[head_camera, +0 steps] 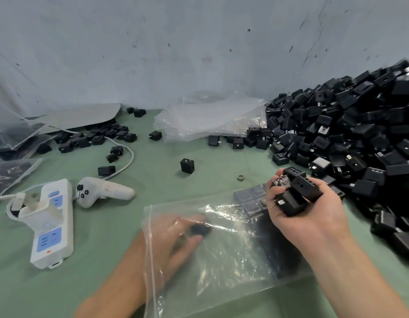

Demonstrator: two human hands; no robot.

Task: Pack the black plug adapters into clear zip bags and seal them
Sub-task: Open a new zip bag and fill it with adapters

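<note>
A clear zip bag lies on the green table in front of me, its opening toward the left. My left hand is inside the bag, fingers curled around a black plug adapter, blurred by the plastic. Several adapters lie in a row in the bag's far right corner. My right hand hovers above the bag's right end and grips a handful of black adapters. A large heap of loose adapters fills the right side.
A white power strip and a white handheld controller lie at the left with a white cable. A stack of empty clear bags sits at the back by the wall. Scattered adapters and a small metal ring dot the table.
</note>
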